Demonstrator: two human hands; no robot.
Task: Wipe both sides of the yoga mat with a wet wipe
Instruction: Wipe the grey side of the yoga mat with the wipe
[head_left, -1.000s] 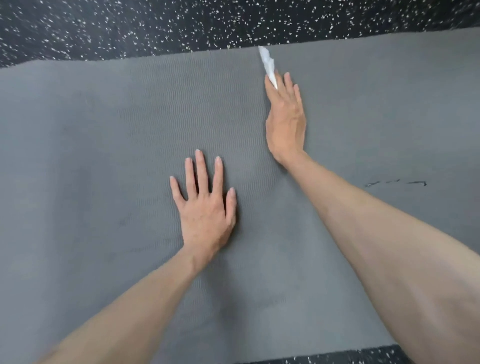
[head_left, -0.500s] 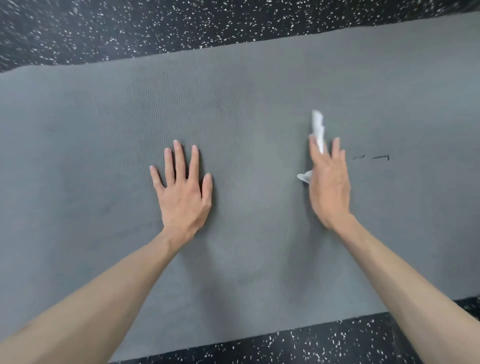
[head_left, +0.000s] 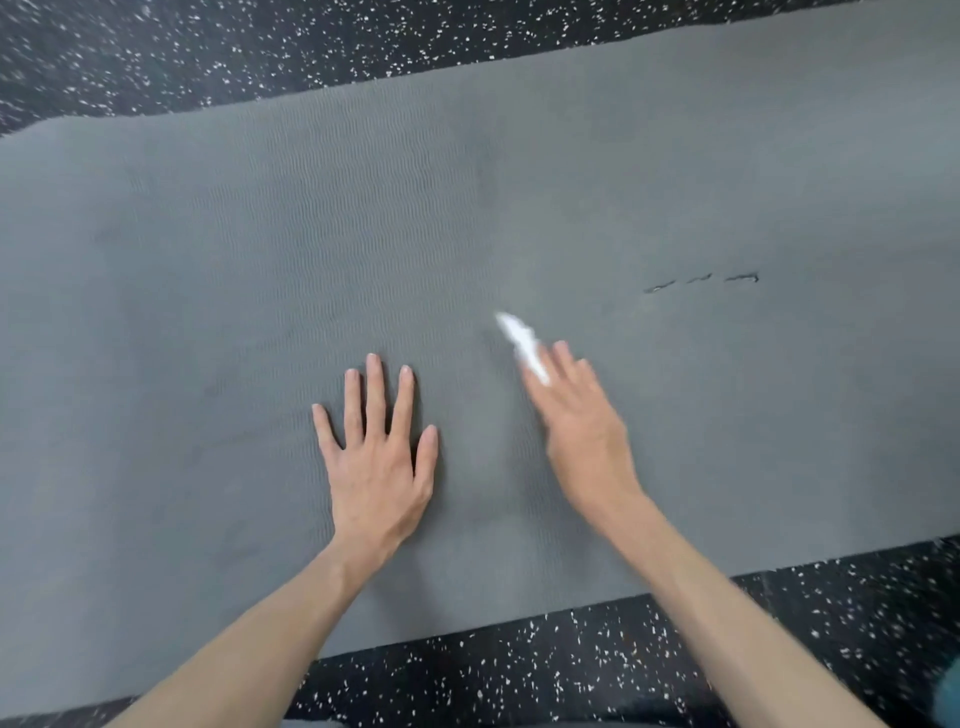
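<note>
the mat (head_left: 519, 197) lies flat across the speckled floor (head_left: 571, 670), grey and ribbed, filling most of the view, with three small tears (head_left: 701, 280) off to our right. the wipe (head_left: 519, 340) sits near the mat's middle, bunched into a narrow white strip that pokes out past the fingers of our right hand (head_left: 582, 431). that hand lies over it with fingers fairly straight, but it is blurred, so we cannot tell whether it pinches the wipe or only presses it. our left hand (head_left: 376, 467) is spread flat on the mat, holding nothing, just beside the right. the risks, as we judge them: a bunched wipe cleans only a thin band and leaves streaks; it could slip from under the fingers; dragged over the tears, it may snag and widen them; and if the left hand lifts, the mat may creep or ruck
</note>
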